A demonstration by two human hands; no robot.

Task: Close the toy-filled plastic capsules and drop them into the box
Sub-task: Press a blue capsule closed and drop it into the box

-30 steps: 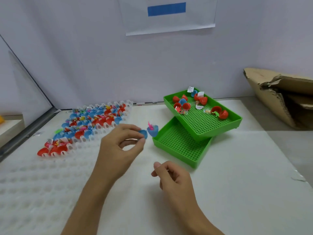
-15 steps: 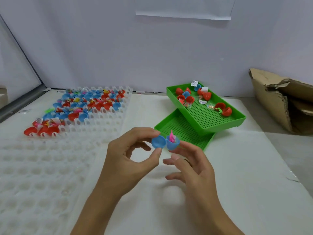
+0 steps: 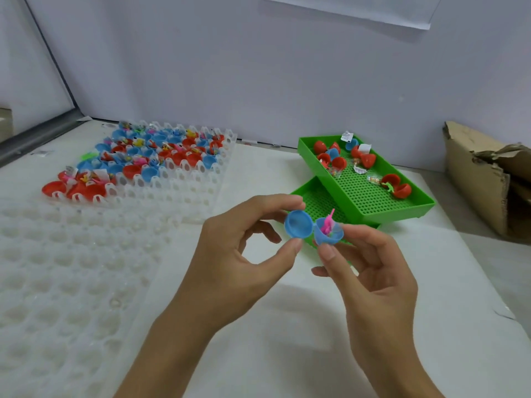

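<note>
Head view — I see the left hand [image 3: 230, 254] pinching the lid [image 3: 298, 224], the right hand [image 3: 370, 271] pinching the cup [image 3: 329, 235] — halves hinged side by side, lid left.

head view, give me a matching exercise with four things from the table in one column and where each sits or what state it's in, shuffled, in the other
Things:
1. blue capsule
2. pink toy
3. upper green tray
4. cardboard box

Places or states:
A. rests tilted on the other green tray, with a few red and blue capsules inside
B. far right, torn and open
C. open, one half pinched by the left hand, the other by the right hand
D. sticks up out of the right capsule half

Pairs: 1-C, 2-D, 3-A, 4-B
</note>
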